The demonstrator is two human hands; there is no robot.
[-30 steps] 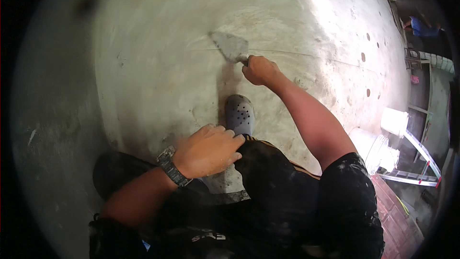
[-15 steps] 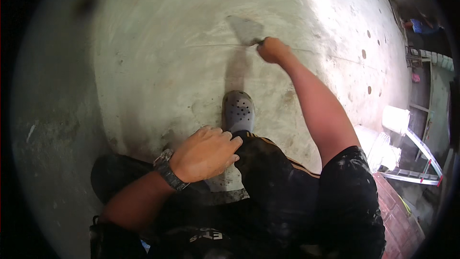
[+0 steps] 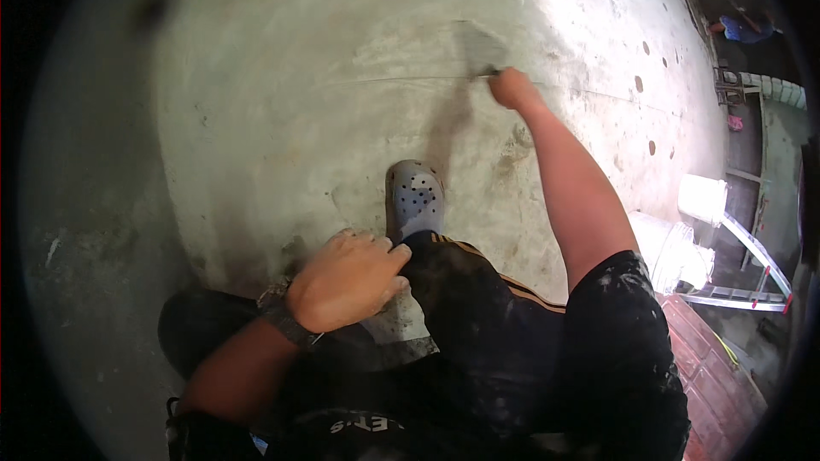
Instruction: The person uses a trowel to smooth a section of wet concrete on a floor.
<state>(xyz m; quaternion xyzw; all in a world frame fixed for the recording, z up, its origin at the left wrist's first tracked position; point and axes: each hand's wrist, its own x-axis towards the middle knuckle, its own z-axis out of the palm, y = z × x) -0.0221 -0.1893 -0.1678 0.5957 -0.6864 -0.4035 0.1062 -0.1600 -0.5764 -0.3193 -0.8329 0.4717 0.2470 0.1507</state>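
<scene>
My right hand (image 3: 512,90) is closed around the handle of a putty knife (image 3: 483,47). The flared grey blade, slightly blurred, lies against a pale, smeared concrete surface (image 3: 273,102), beside a thin line running across it. Near my bent knee, my left hand (image 3: 346,277) hangs with its back upward and fingers loosely bent, some slightly apart. Nothing shows in it, though the palm is hidden. A dark watch (image 3: 286,320) sits on that wrist. Between the hands, my grey clog (image 3: 417,196) with round holes stands on the concrete.
White buckets (image 3: 662,248) stand at the right, near a metal ladder (image 3: 756,252). A reddish panel (image 3: 709,363) lies at the lower right. Another person in blue (image 3: 743,30) is at the far upper right. A darker grey surface (image 3: 85,290) borders the left side.
My right hand has swept the putty knife to the right across the concrete. My left hand has shifted slightly left in the view, which has itself moved a little.
</scene>
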